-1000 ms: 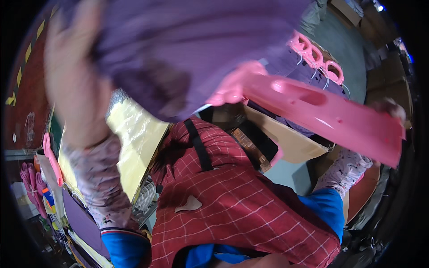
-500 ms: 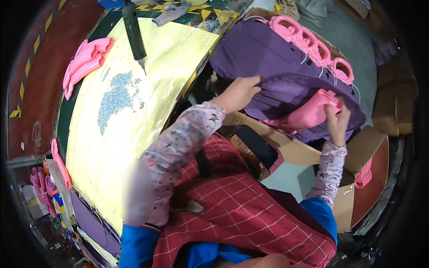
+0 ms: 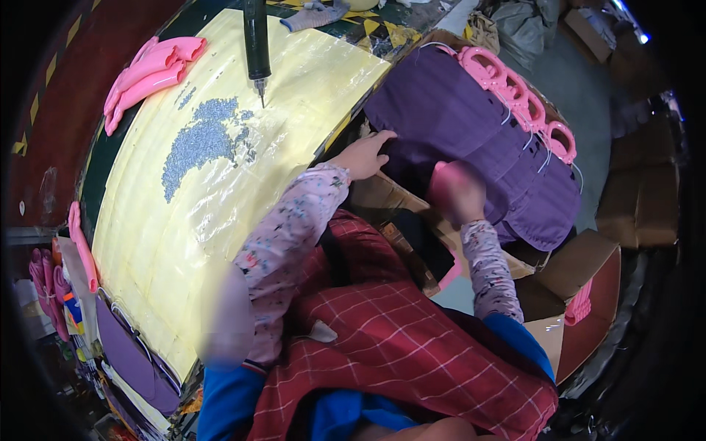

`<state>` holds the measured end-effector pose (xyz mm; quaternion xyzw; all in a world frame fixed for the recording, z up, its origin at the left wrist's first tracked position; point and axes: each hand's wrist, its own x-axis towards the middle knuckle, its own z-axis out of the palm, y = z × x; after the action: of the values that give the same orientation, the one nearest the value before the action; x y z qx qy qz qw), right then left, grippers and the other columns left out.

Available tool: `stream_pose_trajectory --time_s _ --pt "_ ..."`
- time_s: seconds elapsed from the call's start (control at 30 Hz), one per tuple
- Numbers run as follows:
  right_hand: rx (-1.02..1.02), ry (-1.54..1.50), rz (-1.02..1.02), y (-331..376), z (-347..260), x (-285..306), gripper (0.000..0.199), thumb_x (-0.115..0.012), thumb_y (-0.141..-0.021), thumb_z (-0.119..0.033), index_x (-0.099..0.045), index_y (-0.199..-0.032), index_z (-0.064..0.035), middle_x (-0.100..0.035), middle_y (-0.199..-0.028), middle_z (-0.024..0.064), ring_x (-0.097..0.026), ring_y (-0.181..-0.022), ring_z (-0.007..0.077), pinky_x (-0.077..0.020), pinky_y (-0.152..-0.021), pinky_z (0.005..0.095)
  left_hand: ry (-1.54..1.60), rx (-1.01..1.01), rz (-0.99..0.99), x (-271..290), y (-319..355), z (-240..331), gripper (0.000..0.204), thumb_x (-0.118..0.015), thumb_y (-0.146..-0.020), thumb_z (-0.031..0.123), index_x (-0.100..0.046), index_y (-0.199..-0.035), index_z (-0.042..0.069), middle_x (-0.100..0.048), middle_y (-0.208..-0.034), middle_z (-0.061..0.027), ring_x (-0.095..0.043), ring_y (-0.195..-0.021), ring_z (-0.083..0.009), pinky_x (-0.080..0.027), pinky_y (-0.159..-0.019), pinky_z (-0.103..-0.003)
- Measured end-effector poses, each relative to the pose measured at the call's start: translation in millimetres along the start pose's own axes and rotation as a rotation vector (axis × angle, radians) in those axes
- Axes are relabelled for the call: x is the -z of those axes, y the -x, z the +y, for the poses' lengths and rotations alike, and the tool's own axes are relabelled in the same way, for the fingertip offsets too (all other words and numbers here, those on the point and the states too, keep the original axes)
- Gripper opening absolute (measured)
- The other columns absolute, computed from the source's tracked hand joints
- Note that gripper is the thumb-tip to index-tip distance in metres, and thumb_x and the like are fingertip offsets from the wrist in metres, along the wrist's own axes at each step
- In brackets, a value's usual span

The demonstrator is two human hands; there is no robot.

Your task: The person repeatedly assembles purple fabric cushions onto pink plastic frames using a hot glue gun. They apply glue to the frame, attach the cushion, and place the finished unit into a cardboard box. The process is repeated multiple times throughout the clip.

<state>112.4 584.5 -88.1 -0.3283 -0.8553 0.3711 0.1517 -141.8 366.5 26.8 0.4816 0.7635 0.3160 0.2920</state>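
Purple fabric (image 3: pixel 478 136), left hand (image 3: pixel 365 156) at its edge — fingers parted, blurred right hand (image 3: pixel 465 197) gripping pink plastic piece (image 3: pixel 441 181)

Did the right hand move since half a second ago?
Yes, the right hand moved left, closer to the yellow sheet.

On the left, a sheet (image 3: pixel 169 246) lies on the table (image 3: pixel 101 173), with little bits (image 3: pixel 197 143) on it and a screwdriver (image 3: pixel 256 44) above. Handles (image 3: pixel 151 77) sit by its far left edge. To the right (past the left hand (image 3: pixel 365 158)), cloth (image 3: pixel 456 110) lies over a box (image 3: pixel 397 195), rings (image 3: pixel 515 101) along its far side.
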Motion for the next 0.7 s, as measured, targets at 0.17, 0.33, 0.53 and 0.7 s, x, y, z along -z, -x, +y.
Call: stream_pose_trajectory --time_s 0.17,0.33,0.53,0.7 --pt "-0.187 -0.087 -0.253 40 106 -36 0.059 -0.068 -0.093 -0.037 -0.052 -0.140 -0.0041 -0.048 -0.146 0.0215 -0.042 -0.137 0.0348 -0.0345 -0.113 0.0407 0.144 -0.099 -0.090 35 65 23 0.040 -0.059 -0.097 0.006 -0.052 -0.136 0.006 -0.067 -0.112 -0.0158 -0.066 -0.102 -0.0253 -0.052 -0.090 -0.035" --pt "-0.133 0.097 -0.281 -12 45 -48 0.053 -0.066 -0.094 -0.034 -0.055 -0.136 -0.0034 -0.056 -0.134 0.0209 -0.052 -0.125 0.0343 -0.0406 -0.106 0.0391 0.270 -0.086 -0.085 54 168 18 0.035 -0.060 -0.097 0.008 -0.056 -0.131 0.001 -0.068 -0.111 -0.0148 -0.066 -0.103 -0.0244 -0.052 -0.091 -0.034" --pt "-0.057 0.832 -0.789 -14 22 -13 0.045 -0.064 -0.096 -0.030 -0.059 -0.132 -0.0025 -0.066 -0.120 0.0201 -0.063 -0.110 0.0337 -0.0478 -0.098 0.0372 0.359 0.037 0.128 85 308 27 0.032 -0.060 -0.098 0.007 -0.059 -0.130 0.003 -0.067 -0.117 -0.0137 -0.065 -0.109 -0.0268 -0.051 -0.095 -0.037" --pt "0.414 0.462 -0.961 -1 -224 12 0.043 -0.066 -0.093 -0.019 -0.059 -0.132 -0.0012 -0.071 -0.113 0.0186 -0.069 -0.104 0.0299 -0.0514 -0.094 0.0358 0.478 0.145 0.580 94 409 -7 0.029 -0.057 -0.100 0.006 -0.061 -0.128 0.003 -0.069 -0.112 -0.0130 -0.068 -0.105 -0.0243 -0.053 -0.092 -0.034"
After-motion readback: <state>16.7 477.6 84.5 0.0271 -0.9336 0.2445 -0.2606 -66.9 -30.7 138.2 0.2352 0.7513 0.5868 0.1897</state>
